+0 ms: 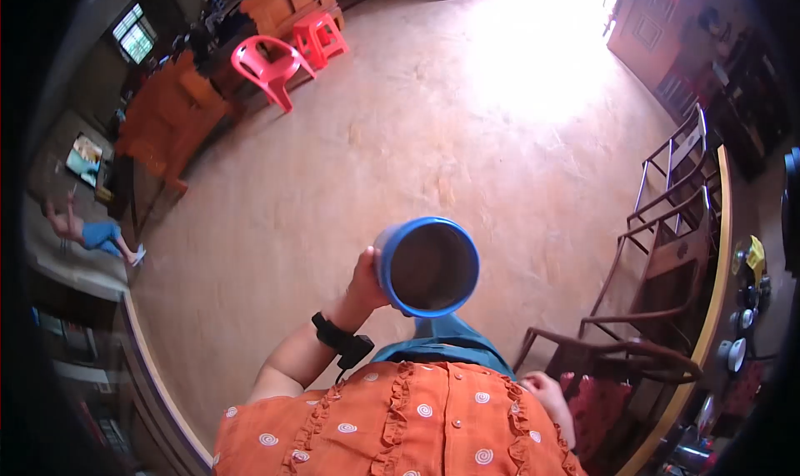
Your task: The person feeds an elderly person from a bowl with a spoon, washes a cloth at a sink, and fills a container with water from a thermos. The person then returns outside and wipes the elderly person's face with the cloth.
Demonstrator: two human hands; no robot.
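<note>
My left hand is closed round the side of a blue cup, held in front of my body above the floor. The cup's round mouth faces up toward me, and its inside looks dark. What is in it, if anything, I cannot make out. A black band with a small box sits on my left wrist. Low on the right, my right hand hangs beside my orange shirt. Its fingers are loosely bent and slightly apart, with nothing visible in them. A dark wooden chair is close to it.
Red plastic chair and red stool stand at the upper left by wooden benches. More wooden chairs line the right side. A person is at the far left. Bright light falls on the tiled floor near the doorway.
</note>
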